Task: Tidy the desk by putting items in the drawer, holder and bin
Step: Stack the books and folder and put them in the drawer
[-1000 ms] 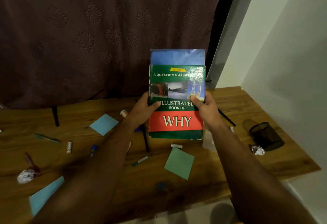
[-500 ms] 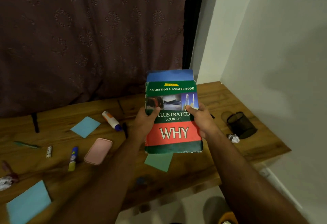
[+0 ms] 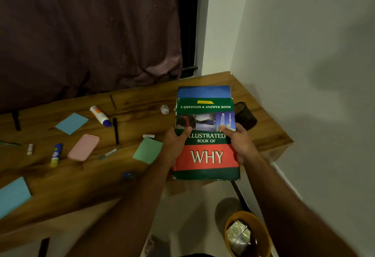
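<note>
Head view, only camera. Both hands hold a stack of two books clear of the desk (image 3: 263, 114), over its right end. Front book, green and red cover (image 3: 206, 155); behind it a blue book (image 3: 204, 92), top edge standing proud. Left hand (image 3: 175, 142) grips the left edge, thumb pressed flat on the cover and the other fingers hidden behind. Right hand (image 3: 239, 145) grips the right edge the same way, thumb on the cover. Judgement: the two-sided grip keeps the pair squared together so the rear book does not slide out, and the tilt toward the camera suits carrying, not reading.

Drawer not visible, so I cannot tell where it sits. Books are too big for the holder; the drawer is the likely destination.

Black mesh holder (image 3: 245, 117) stands at the right end, partly hidden behind the books. Orange bin (image 3: 261, 234) is on the floor below the desk's right corner, with crumpled material inside.

Loose on the desk:
- glue bottle (image 3: 99, 115)
- black pen (image 3: 115, 131)
- pink case (image 3: 83, 147)
- glue stick (image 3: 56, 155)
- green note (image 3: 147, 150)
- blue note (image 3: 71, 123)
- crumpled paper ball (image 3: 164, 109), probably for the bin

Task looks early: most items unsorted.
</note>
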The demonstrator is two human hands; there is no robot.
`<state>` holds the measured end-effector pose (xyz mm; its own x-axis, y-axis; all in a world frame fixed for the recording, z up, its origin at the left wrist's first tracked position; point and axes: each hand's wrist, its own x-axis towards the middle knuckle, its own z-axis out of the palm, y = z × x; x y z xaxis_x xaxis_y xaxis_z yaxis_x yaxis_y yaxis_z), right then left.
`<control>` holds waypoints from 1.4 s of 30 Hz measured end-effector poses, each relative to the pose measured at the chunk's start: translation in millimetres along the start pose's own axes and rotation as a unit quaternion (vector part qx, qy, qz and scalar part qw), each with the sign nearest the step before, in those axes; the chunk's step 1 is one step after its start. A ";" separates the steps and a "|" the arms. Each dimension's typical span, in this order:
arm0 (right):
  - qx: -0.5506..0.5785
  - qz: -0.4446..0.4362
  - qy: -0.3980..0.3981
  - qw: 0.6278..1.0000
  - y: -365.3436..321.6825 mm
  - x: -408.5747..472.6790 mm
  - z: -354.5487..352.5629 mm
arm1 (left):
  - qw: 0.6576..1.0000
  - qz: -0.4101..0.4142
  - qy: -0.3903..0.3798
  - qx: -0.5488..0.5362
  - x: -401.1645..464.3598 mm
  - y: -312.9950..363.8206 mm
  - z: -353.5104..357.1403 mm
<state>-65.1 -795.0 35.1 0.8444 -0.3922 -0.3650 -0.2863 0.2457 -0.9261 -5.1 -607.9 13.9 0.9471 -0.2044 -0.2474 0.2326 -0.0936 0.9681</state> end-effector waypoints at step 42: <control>-0.103 0.058 -0.058 0.991 44.1 -53.8 172.5 | 0.993 -0.050 0.097 -0.053 -52.8 -34.1 -173.5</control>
<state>-45.0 -610.2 30.3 0.8435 -0.2647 -0.4675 -0.4604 0.0921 -0.8829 -24.6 -424.9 1.0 0.9403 -0.0062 -0.3402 0.3403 0.0004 0.9403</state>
